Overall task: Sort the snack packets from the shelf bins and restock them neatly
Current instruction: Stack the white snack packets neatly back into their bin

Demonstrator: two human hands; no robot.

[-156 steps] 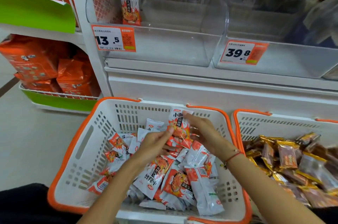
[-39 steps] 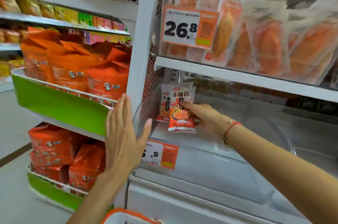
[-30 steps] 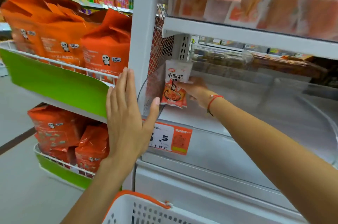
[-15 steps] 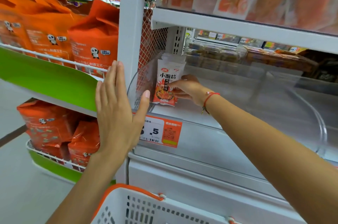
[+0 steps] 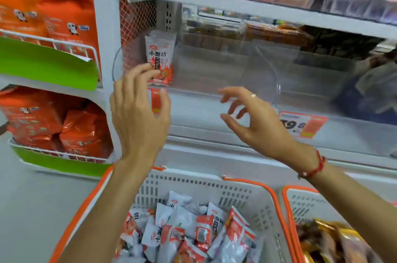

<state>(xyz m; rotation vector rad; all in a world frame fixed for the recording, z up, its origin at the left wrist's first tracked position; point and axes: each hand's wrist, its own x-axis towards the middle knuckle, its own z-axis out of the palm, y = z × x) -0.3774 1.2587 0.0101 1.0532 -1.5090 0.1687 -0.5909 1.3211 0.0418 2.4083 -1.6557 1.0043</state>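
Left hand: I am holding my left hand point(image 5: 139, 116) up in front of the clear plastic shelf bin point(image 5: 214, 65), fingers loosely spread and gripping nothing.
Right hand: my right hand point(image 5: 255, 118) is hanging just outside the bin's front lip, fingers relaxed and slightly curled, wide, also carrying nothing.
Placed stock: a few white-and-orange snack packets point(image 5: 160, 58) are standing upright against the bin's left wall, at about 11 o'clock in the view, long axis vertical, print facing me.
Supply: the white plastic basket with orange rim point(image 5: 214, 185) is sitting at 6 o'clock, directly below both wrists, holding a loose heap of matching white-and-orange packets point(image 5: 193, 232) lying at mixed angles.
Second basket: another orange-rimmed basket point(image 5: 300, 204) at 4 o'clock is holding gold-and-brown wrapped snacks point(image 5: 335, 241).
Key relation: I am judging that the next packet lies straight down from both palms; the left hand is hovering more nearly above the heap's centre, the right slightly toward 3 o'clock of it.
Next move, as I judge it: either hand needs to drop to 6 o'clock, and any packet picked needs turning upright before going beside the standing ones.
Risk: standing packets are looking lightly propped and could tip if nudged.
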